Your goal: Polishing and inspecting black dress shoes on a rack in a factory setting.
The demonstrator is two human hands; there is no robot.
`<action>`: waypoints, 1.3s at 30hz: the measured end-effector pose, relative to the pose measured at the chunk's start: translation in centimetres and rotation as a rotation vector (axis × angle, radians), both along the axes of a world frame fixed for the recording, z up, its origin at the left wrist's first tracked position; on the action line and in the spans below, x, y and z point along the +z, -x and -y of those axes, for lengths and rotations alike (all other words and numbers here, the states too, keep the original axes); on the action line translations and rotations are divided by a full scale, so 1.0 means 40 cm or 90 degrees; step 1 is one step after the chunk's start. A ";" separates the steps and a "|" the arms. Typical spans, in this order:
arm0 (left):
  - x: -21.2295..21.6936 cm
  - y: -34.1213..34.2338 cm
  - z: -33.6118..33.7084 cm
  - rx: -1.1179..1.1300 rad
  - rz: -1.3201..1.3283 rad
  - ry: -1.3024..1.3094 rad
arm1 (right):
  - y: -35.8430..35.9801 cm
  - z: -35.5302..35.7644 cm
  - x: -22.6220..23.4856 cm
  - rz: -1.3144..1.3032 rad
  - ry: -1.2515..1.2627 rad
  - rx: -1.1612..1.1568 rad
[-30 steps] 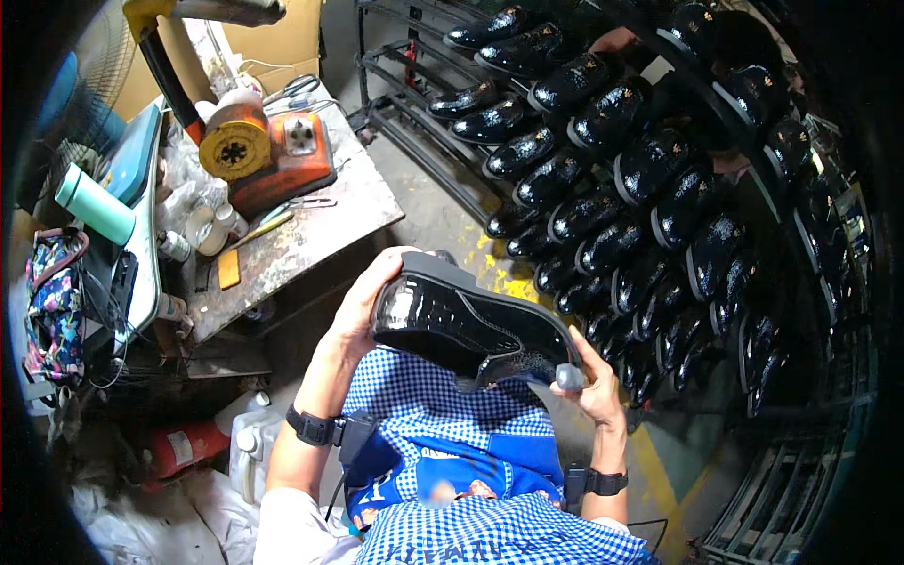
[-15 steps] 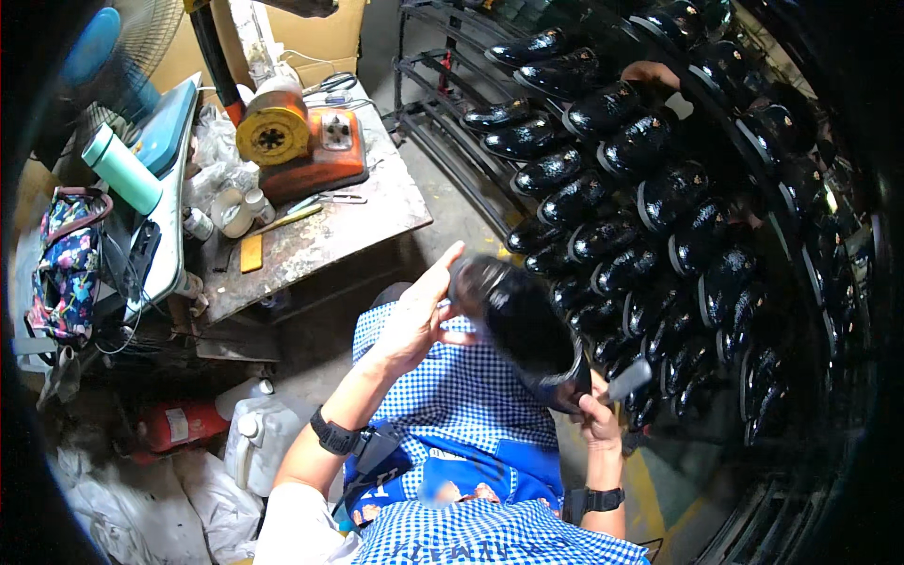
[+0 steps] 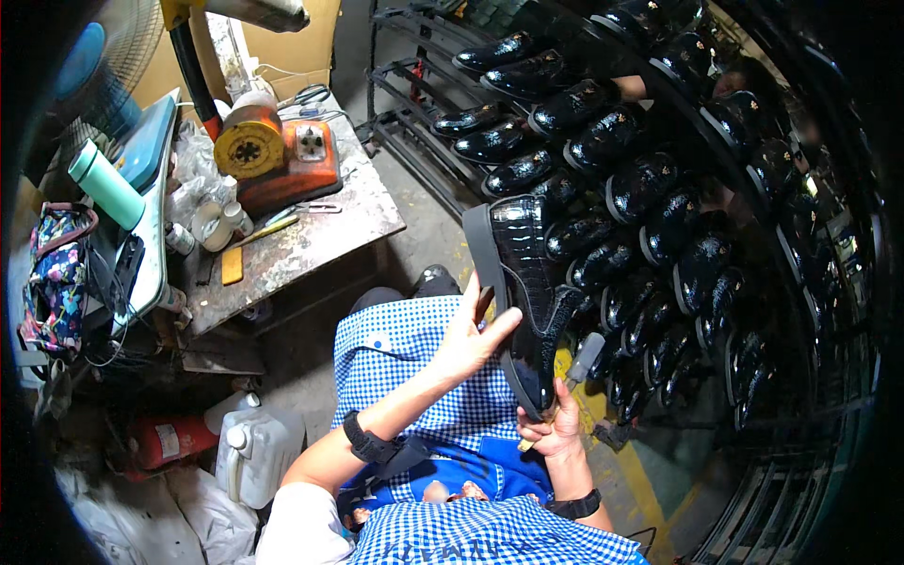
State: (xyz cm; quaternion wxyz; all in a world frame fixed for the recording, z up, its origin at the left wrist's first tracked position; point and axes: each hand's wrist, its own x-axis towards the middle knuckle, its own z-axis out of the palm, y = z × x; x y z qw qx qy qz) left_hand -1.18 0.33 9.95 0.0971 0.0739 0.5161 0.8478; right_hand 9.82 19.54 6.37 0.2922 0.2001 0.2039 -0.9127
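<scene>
A glossy black shoe [image 3: 523, 273] with a crocodile-like pattern and a thick sole is held up in front of my apron, its sole turned to the left. My left hand [image 3: 471, 341] grips it by the sole, thumb across the side and fingers partly hidden behind. At the shoe's lower end, my right hand [image 3: 556, 424] closes round a small tool [image 3: 588, 356] with a flat grey head and yellowish handle; whether it is a brush or a spatula I cannot tell. These right fingers also seem to touch the shoe.
Many shiny black shoes [image 3: 643, 186] fill racks on the right. At the left, a worn table [image 3: 330, 235] bears an orange machine [image 3: 292, 169], jars and hand tools. A green bottle [image 3: 105, 184] and flowered bag [image 3: 58, 278] are beyond it. A white jug [image 3: 268, 452] stands lower left.
The shoe has turned from lying slanted, opening visible, to nearly upright with its side showing. My left hand has shifted lower along the sole. My right hand has moved left, still holding the tool.
</scene>
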 end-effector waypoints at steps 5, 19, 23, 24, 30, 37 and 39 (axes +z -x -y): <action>-0.009 -0.015 -0.002 -0.105 -0.004 -0.060 | -0.007 0.008 -0.007 0.004 0.073 -0.022; 0.009 0.043 0.006 0.044 0.171 -0.063 | -0.026 0.007 -0.024 0.032 0.032 0.014; -0.013 0.031 0.020 0.012 0.176 -0.062 | -0.017 0.024 0.007 -0.054 0.003 0.072; -0.018 0.032 0.020 0.032 0.166 -0.082 | -0.012 0.032 0.018 -0.034 -0.226 0.006; -0.026 0.041 0.034 0.270 0.029 0.165 | 0.056 -0.008 0.174 -0.465 -1.041 -0.180; -0.015 0.028 0.021 0.257 0.092 0.032 | 0.108 0.086 0.269 -0.806 -1.371 -0.050; -0.012 0.023 0.022 0.231 0.078 0.038 | 0.124 0.099 0.271 -0.838 -1.409 -0.048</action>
